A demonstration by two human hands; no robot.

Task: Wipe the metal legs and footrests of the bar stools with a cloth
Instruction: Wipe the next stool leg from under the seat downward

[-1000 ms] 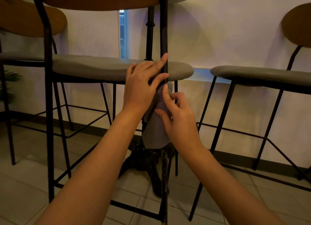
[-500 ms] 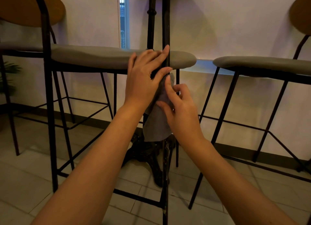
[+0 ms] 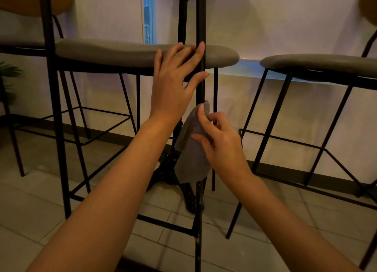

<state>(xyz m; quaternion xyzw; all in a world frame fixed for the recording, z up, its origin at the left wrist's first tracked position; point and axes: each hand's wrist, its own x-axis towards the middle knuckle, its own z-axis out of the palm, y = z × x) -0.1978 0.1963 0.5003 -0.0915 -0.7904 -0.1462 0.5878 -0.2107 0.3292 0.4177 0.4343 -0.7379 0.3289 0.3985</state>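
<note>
Pale floor tiles (image 3: 30, 206) and a white wall (image 3: 285, 23) with a dark skirting strip frame a dim row of bar stools, seen from the head camera of a person working low among the frames. At far left, a green plant (image 3: 8, 76) edges into view. Next comes a stool with a grey padded seat (image 3: 126, 53) and a brown backrest (image 3: 24, 0), its black metal legs (image 3: 59, 129) joined near the floor by a thin black footrest (image 3: 102, 117). Behind the seat, a narrow window strip (image 3: 149, 15) shows in the wall. At centre, a black vertical leg (image 3: 201, 17) of the nearest stool runs from top to bottom of the view. The left hand (image 3: 175, 84) is spread, fingers straight, with the thumb and forefinger reaching to either side of this leg at the height of the grey seat. Below it, the right hand (image 3: 220, 141) pinches a grey cloth (image 3: 191, 157) between thumb and fingers; the cloth is held against the same leg, its top edge at the bar and the rest hanging loose. Behind the cloth stands an ornate dark cast pedestal base (image 3: 173, 174) on the tiles. At right, a second grey-seated stool (image 3: 318, 65) stands on slanted black legs with a wire footrest (image 3: 285, 139).
</note>
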